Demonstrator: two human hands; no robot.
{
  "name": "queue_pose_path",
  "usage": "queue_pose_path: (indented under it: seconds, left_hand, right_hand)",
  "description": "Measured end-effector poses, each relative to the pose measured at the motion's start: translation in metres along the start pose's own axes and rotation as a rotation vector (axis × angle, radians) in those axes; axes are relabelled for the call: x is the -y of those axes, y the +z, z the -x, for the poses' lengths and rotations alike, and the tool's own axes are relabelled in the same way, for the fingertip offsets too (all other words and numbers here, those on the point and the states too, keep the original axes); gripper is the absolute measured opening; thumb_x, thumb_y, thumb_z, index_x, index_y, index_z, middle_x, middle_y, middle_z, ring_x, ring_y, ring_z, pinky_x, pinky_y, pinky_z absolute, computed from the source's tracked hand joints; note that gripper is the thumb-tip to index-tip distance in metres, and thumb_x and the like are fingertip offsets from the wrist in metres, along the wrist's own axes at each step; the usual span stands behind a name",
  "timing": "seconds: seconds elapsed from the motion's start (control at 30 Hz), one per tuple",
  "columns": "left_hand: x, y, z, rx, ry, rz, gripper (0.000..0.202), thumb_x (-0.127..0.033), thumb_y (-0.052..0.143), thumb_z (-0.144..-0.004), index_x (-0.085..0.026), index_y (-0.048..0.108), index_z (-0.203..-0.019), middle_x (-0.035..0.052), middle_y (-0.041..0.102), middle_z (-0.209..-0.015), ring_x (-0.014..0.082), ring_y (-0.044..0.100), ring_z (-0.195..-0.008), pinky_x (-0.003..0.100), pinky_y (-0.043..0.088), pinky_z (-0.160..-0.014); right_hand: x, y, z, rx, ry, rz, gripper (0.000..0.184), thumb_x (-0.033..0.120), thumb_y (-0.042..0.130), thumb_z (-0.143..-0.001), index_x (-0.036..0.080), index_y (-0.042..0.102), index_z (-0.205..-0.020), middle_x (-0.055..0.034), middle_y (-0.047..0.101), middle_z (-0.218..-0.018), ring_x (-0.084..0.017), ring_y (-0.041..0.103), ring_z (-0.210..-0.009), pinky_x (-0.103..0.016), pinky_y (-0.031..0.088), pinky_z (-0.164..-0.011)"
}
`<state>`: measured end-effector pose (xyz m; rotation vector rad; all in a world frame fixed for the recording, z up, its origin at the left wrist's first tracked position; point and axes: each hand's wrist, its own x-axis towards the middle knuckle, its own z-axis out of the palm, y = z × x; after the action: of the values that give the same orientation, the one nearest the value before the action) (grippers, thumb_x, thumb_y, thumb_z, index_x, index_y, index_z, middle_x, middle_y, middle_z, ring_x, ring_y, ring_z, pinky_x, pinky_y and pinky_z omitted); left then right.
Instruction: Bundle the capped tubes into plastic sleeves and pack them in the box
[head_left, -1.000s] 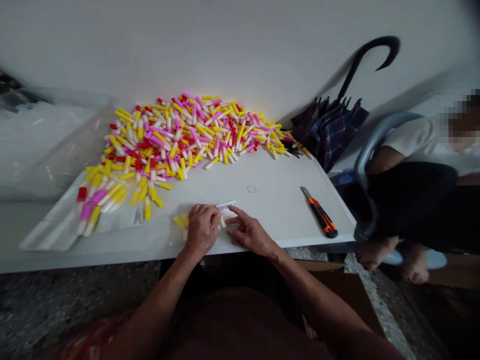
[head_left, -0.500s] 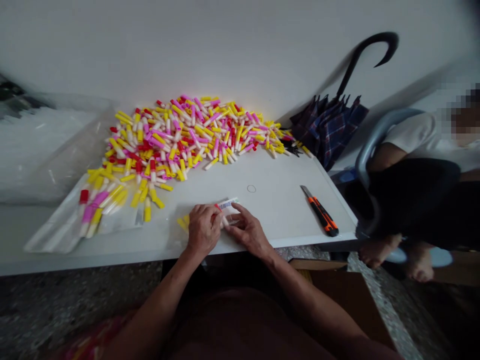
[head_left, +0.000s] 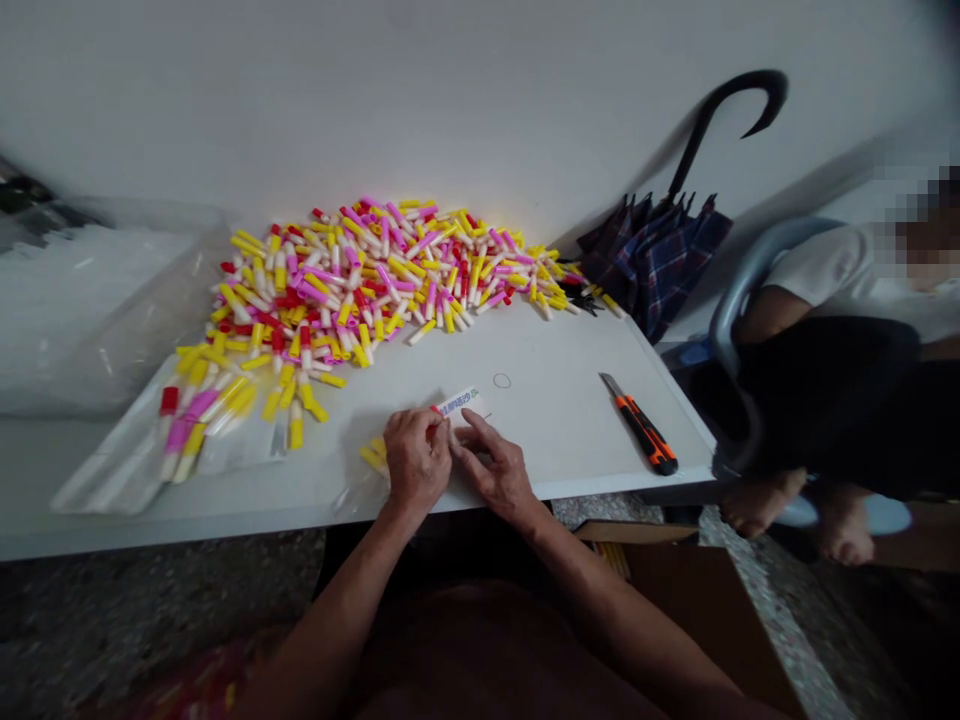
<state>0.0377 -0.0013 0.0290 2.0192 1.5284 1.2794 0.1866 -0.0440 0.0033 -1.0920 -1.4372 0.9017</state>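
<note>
My left hand [head_left: 416,458] is closed on a small clear plastic packet [head_left: 375,462] with yellow-capped tubes in it, near the front edge of the white table [head_left: 555,400]. My right hand [head_left: 495,462] lies beside it, fingers bent and pressing the packet's end next to the white printed label [head_left: 459,402]. A big heap of small tubes with yellow, pink and red caps [head_left: 367,275] covers the back of the table.
A filled clear packet of tubes [head_left: 191,420] lies at the left. An orange utility knife [head_left: 641,425] rests at the right. A folded plaid umbrella [head_left: 652,245] leans on the wall. Another person sits on a chair [head_left: 739,290] at the right. A cardboard box [head_left: 675,580] stands below.
Both hands have drawn a little toward the table's front edge with the packet. The right fingers have curled closer to the left hand.
</note>
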Motion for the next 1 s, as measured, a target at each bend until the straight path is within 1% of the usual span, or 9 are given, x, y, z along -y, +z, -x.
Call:
queue_pose_path:
  seconds: [0.1, 0.27, 0.43, 0.57, 0.67, 0.77, 0.83, 0.9, 1.0]
  left_hand:
    - [-0.001, -0.002, 0.0, 0.002, 0.02, -0.003, 0.014, -0.023, 0.059, -0.097, -0.024, 0.062, -0.083, 0.0051, 0.072, -0.087, 0.0264, 0.061, -0.092, 0.045, 0.05, -0.09]
    - [-0.006, -0.002, -0.002, -0.017, 0.047, -0.023, 0.014, -0.028, 0.059, -0.099, -0.024, 0.062, -0.086, 0.0053, 0.073, -0.09, 0.026, 0.062, -0.092, 0.045, 0.05, -0.09]
    - [-0.004, -0.003, 0.002, -0.017, 0.027, -0.024, 0.012, -0.026, 0.059, -0.097, -0.024, 0.064, -0.086, 0.0052, 0.073, -0.09, 0.0265, 0.062, -0.093, 0.045, 0.051, -0.089]
    - [0.004, -0.02, -0.01, 0.065, -0.034, 0.052, 0.016, -0.037, 0.061, -0.097, -0.024, 0.066, -0.088, 0.0064, 0.073, -0.096, 0.0258, 0.065, -0.099, 0.043, 0.052, -0.094]
    - [0.015, -0.037, -0.035, 0.222, -0.218, 0.108, 0.034, -0.053, 0.071, -0.088, -0.022, 0.068, -0.099, 0.0064, 0.073, -0.099, 0.0244, 0.067, -0.093, 0.038, 0.053, -0.086]
    - [0.025, -0.048, -0.058, 0.655, -0.398, 0.231, 0.042, -0.061, 0.074, -0.082, -0.019, 0.07, -0.088, 0.0014, 0.067, -0.076, 0.0187, 0.061, -0.069, 0.03, 0.046, -0.064]
    - [0.029, -0.051, -0.064, 0.852, -0.489, 0.321, 0.043, -0.06, 0.074, -0.082, -0.018, 0.068, -0.076, -0.0016, 0.059, -0.064, 0.0149, 0.053, -0.06, 0.027, 0.039, -0.057]
    - [0.03, -0.051, -0.062, 0.888, -0.557, 0.408, 0.041, -0.057, 0.076, -0.08, -0.017, 0.069, -0.075, -0.0022, 0.059, -0.064, 0.0134, 0.051, -0.059, 0.026, 0.037, -0.057]
    - [0.027, -0.048, -0.05, 0.872, -0.64, 0.525, 0.038, -0.054, 0.079, -0.077, -0.017, 0.072, -0.083, -0.0005, 0.064, -0.07, 0.0136, 0.053, -0.06, 0.026, 0.038, -0.058]
  right_hand:
    - [-0.001, 0.0, -0.002, 0.003, 0.045, -0.046, 0.054, 0.039, 0.069, -0.099, 0.031, 0.056, -0.152, -0.0082, 0.075, -0.123, -0.021, 0.073, -0.102, -0.043, 0.059, -0.097]
    - [0.003, 0.002, -0.01, -0.049, 0.15, -0.072, 0.058, 0.044, 0.073, -0.095, 0.029, 0.058, -0.15, -0.0081, 0.077, -0.121, -0.014, 0.064, -0.069, -0.034, 0.059, -0.073]
    - [0.004, 0.005, -0.015, -0.01, 0.048, -0.05, 0.053, 0.039, 0.07, -0.098, 0.029, 0.06, -0.148, -0.0082, 0.077, -0.121, -0.02, 0.072, -0.093, -0.038, 0.058, -0.087]
    - [0.0, 0.005, -0.018, -0.046, 0.138, -0.151, 0.065, 0.041, 0.076, -0.093, 0.028, 0.054, -0.152, -0.0082, 0.078, -0.114, -0.018, 0.07, -0.082, -0.037, 0.058, -0.082]
    - [-0.004, 0.006, -0.019, -0.047, 0.184, -0.288, 0.072, 0.043, 0.078, -0.091, 0.026, 0.05, -0.154, -0.0102, 0.077, -0.117, -0.021, 0.072, -0.096, -0.04, 0.058, -0.092]
    - [-0.002, 0.008, -0.016, 0.021, 0.183, -0.323, 0.072, 0.044, 0.078, -0.091, 0.027, 0.05, -0.154, -0.0104, 0.075, -0.12, -0.023, 0.07, -0.108, -0.043, 0.056, -0.099]
    - [0.002, 0.005, -0.013, 0.065, 0.179, -0.297, 0.068, 0.044, 0.078, -0.091, 0.028, 0.053, -0.152, -0.0091, 0.075, -0.119, -0.023, 0.07, -0.107, -0.042, 0.056, -0.097]
    - [0.007, -0.001, -0.011, 0.057, 0.178, -0.264, 0.064, 0.044, 0.079, -0.09, 0.028, 0.057, -0.148, -0.0081, 0.075, -0.117, -0.022, 0.069, -0.1, -0.04, 0.057, -0.092]
    - [0.014, -0.012, -0.014, -0.106, 0.225, -0.249, 0.059, 0.049, 0.075, -0.092, 0.027, 0.059, -0.143, -0.009, 0.072, -0.114, -0.02, 0.066, -0.09, -0.034, 0.058, -0.074]
